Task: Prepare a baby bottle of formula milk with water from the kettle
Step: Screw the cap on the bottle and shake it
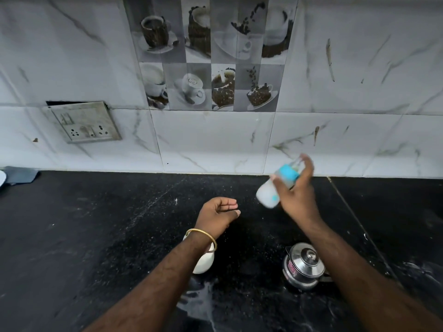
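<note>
My right hand point(298, 190) grips a baby bottle point(268, 192) with a blue collar, held tilted above the black counter, its teat pointing up and right. The bottle is blurred and looks filled with white milk. My left hand point(219, 213) hovers over the counter to the left of the bottle, fingers loosely curled, holding nothing. A small steel kettle point(304, 265) with its lid on stands on the counter below my right forearm. A white container point(203, 261) sits partly hidden under my left wrist.
The black stone counter point(96, 236) runs to a tiled wall with a socket plate point(84, 122) at the left. A dark cloth and a white plate edge point(2, 179) lie at the far left. A wet patch point(199, 300) shows near the front.
</note>
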Available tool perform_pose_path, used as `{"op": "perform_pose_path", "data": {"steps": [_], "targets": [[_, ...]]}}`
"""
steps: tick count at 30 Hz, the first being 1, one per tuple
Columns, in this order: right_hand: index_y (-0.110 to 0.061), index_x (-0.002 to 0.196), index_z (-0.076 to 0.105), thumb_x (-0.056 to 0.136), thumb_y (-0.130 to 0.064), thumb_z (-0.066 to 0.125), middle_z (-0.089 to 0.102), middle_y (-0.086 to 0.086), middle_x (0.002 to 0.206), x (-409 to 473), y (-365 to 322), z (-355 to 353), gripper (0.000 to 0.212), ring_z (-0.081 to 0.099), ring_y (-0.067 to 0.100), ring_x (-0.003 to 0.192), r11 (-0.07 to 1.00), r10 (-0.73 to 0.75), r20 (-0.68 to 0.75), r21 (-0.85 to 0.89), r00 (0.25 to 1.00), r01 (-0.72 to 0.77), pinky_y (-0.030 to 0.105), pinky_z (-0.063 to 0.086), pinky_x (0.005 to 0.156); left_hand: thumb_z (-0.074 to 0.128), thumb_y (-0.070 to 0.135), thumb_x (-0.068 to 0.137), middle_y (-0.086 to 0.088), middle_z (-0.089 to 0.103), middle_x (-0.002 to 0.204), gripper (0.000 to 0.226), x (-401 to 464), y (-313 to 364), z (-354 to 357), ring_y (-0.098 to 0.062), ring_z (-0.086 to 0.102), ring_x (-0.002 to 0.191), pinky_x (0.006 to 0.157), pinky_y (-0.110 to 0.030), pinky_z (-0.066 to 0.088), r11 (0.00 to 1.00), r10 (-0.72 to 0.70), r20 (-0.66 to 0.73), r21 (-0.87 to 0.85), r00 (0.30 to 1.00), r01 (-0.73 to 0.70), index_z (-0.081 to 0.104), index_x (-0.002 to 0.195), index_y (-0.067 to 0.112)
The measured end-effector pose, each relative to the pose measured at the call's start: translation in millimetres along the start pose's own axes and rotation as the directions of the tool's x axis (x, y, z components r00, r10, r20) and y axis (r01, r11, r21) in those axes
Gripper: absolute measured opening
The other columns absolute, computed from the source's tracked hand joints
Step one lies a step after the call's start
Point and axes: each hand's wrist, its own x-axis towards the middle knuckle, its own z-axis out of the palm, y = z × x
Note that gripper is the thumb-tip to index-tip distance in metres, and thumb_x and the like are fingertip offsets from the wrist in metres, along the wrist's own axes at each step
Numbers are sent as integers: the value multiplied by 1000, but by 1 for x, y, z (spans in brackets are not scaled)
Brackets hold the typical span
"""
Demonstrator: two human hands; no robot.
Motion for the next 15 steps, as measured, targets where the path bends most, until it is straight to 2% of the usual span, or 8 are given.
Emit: {"op": "perform_pose_path", "data": {"steps": [2, 3, 5, 7, 10, 11, 14, 15], "targets": [[-28, 151, 14, 89, -26, 71, 55, 16, 133, 2, 1, 2, 84, 63, 27, 105, 994, -57, -38, -90, 998, 54, 42, 54, 94, 73, 2, 84, -6, 74, 107, 28, 1, 0, -1, -2, 67, 79, 52, -9, 49, 1000, -10, -6, 1, 1000, 10, 68, 111, 5], [-28, 152, 14, 89, -28, 72, 56, 15, 133, -5, 8, 6, 85, 63, 25, 104, 975, -34, 129, -213, 991, 62, 41, 54, 94, 74, 1, 83, -7, 74, 107, 29, 1, -1, 0, -2, 67, 79, 52, -8, 49, 1000, -14, -3, 3, 1000, 14, 68, 111, 4], [-31, 150, 17, 87, -34, 73, 64, 12, 125, -25, 21, 10, 84, 66, 21, 95, 908, 155, 503, -412, 851, 79, 41, 55, 91, 76, 3, 81, -6, 74, 107, 30, 1, -2, 1, -2, 67, 80, 54, -9, 49, 1000, -10, 5, 7, 1000, 10, 69, 110, 7], [-33, 148, 18, 87, -33, 73, 64, 11, 121, -15, 17, 6, 82, 66, 21, 90, 932, 70, 476, -345, 877, 113, 41, 57, 86, 78, 7, 81, -3, 75, 104, 29, 1, -1, 1, -2, 68, 80, 55, -11, 50, 1000, -5, 5, 1, 1000, 5, 70, 108, 10], [-36, 150, 15, 90, -30, 70, 56, 15, 132, 7, 1, 2, 82, 64, 27, 105, 991, -94, -11, -101, 996, 93, 41, 54, 92, 78, 9, 81, -1, 76, 101, 26, 1, -1, 0, -1, 69, 80, 57, -11, 51, 1000, -7, -20, -19, 1000, 6, 70, 107, 10], [-34, 151, 14, 90, -31, 70, 53, 17, 136, 5, 2, 4, 83, 62, 28, 110, 981, -122, -6, -152, 993, 120, 41, 53, 95, 78, 9, 82, -1, 76, 101, 26, 1, -1, 0, -2, 69, 81, 57, -11, 51, 1000, -10, -29, -22, 1000, 9, 70, 107, 10], [-33, 152, 14, 89, -37, 69, 51, 14, 141, -31, 25, 9, 84, 60, 26, 114, 856, -38, 446, -446, 894, 259, 36, 50, 93, 78, 12, 82, 0, 76, 101, 27, -1, -1, 0, -6, 70, 86, 59, -14, 51, 1000, -7, -28, -14, 1000, 7, 71, 107, 12], [-32, 152, 16, 89, -37, 69, 51, 13, 142, -34, 27, 7, 82, 59, 25, 117, 857, -66, 457, -430, 887, 285, 34, 48, 94, 78, 12, 81, 1, 76, 101, 27, -2, -1, -1, -6, 71, 87, 60, -15, 51, 1000, -2, -26, -13, 1000, 1, 71, 107, 13]]}}
